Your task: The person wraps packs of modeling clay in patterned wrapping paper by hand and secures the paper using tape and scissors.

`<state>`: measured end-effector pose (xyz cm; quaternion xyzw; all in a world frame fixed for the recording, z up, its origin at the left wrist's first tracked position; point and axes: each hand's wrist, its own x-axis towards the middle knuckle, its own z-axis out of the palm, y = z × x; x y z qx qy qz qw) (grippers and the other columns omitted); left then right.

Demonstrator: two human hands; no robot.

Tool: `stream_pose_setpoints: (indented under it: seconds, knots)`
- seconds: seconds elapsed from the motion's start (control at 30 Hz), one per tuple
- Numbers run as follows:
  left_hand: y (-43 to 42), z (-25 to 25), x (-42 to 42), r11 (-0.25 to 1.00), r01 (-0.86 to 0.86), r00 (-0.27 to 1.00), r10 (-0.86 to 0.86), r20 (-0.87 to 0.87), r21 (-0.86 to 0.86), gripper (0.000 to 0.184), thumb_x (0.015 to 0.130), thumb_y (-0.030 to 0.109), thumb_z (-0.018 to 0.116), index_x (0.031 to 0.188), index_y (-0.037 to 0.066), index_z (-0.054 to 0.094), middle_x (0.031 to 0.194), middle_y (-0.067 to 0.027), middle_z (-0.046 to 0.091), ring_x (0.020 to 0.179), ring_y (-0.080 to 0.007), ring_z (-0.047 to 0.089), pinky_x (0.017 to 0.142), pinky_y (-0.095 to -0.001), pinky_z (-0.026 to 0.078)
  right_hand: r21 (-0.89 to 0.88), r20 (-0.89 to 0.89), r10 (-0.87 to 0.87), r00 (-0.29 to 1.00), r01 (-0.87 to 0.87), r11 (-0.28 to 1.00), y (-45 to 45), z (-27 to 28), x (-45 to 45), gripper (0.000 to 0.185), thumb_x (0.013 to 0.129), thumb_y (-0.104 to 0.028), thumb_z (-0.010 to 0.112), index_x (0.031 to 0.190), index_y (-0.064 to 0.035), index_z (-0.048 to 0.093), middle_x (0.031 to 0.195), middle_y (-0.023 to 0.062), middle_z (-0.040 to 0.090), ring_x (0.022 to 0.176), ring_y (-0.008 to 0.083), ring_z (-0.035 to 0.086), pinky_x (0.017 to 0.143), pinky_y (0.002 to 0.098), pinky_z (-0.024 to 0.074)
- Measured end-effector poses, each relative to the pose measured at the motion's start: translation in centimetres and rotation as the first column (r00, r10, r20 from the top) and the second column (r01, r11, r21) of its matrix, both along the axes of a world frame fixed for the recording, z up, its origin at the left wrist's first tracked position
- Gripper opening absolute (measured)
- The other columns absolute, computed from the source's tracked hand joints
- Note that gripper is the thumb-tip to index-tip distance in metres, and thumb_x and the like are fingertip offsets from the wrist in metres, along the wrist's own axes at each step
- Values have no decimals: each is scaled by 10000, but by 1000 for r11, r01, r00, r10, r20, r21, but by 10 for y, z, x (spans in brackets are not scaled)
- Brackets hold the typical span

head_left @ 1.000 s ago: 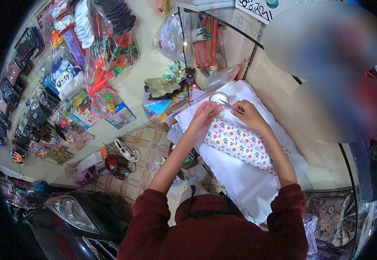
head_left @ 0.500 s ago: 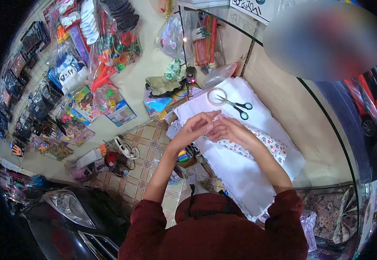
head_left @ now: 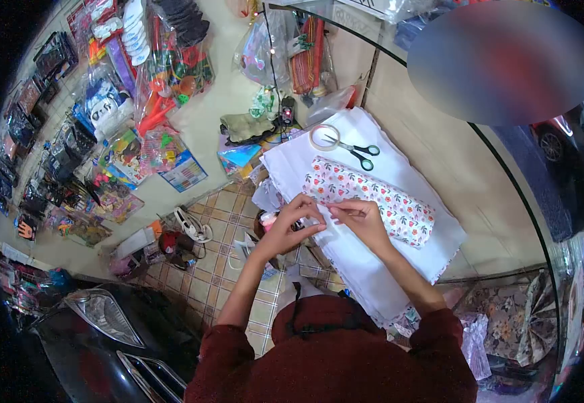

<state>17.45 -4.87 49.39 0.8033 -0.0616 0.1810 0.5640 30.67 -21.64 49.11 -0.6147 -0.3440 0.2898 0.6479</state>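
Single head-worn view, facing forward and down, wide-angle

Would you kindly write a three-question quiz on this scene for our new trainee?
1. True or false: the left hand and the right hand are both clear of the scissors.
2. What print covers the bundle on the white sheets? a) stripes; b) flowers; c) stars.
3. Fill in: the scissors overlap the round ____.

Key:
1. True.
2. b.
3. Tape roll.
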Motion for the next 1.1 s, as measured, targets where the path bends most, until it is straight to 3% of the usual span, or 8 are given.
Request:
stream_pose_setpoints:
  seconds: [0.1,0.13,0.27,0.37,0.6,0.7,0.9,1.1]
  knots:
    - [-13,-20,-3,995,-83,997,83,-2,-49,112,847,89,686,933,38,635,960,-58,581,868,-147,526,798,-271,422,-62,129,-73,989,81,995,-10,2,-5,189,867,-84,675,1041,-18,705,897,61,669,774,105,627,686,236,535]
    - [-17,-27,-3,992,-101,995,102,2,-77,115,852,82,680,946,37,632,939,-47,589,827,-131,524,769,-255,422,-45,93,-81,992,86,995,-14,-1,-7,188,867,-77,675,1041,-12,703,917,64,674,785,100,624,681,230,531]
    - [-44,-56,-5,874,-60,998,58,-18,-483,208,913,87,617,1109,32,574,942,-19,623,854,-82,575,751,-214,427,30,12,-134,991,134,991,-22,-25,-16,179,867,-79,674,1035,-26,710,891,48,661,769,88,605,669,219,517]
    - [-57,-58,-9,808,-71,988,-25,-154,-585,244,919,76,605,1153,27,561,957,-43,647,897,-94,602,770,-231,447,38,6,-175,985,175,984,-30,-37,-18,178,860,-85,682,1027,-32,713,837,37,661,748,90,608,689,220,509]
    - [-73,-76,-8,749,-43,996,-23,-91,-662,169,913,69,608,1050,-30,621,986,-87,667,921,-128,630,834,-267,488,-9,-121,-233,965,234,972,-52,-34,-21,181,832,-27,701,1006,16,680,882,74,690,773,105,649,726,234,538]
    - [-68,-73,-11,827,19,994,-77,-81,-561,166,907,73,617,1033,-35,632,989,-93,674,931,-133,634,833,-265,489,5,-184,-217,959,221,975,-58,-34,-18,170,822,-18,707,983,27,675,870,87,693,775,115,659,728,246,545]
    - [-70,-63,-10,821,-109,980,-4,-197,-561,174,916,101,610,1001,-41,662,972,-87,685,912,-137,637,823,-263,489,32,-214,-166,963,177,984,-62,-31,-16,144,819,-14,705,955,26,674,862,90,698,777,130,667,735,263,554]
    - [-66,-53,-13,793,137,987,-161,13,-594,278,922,183,596,1077,-39,660,1042,-130,677,957,-188,637,891,-317,468,-53,-222,-85,971,75,996,-62,-26,-10,186,825,-52,712,985,28,661,901,92,694,808,135,665,747,266,549]
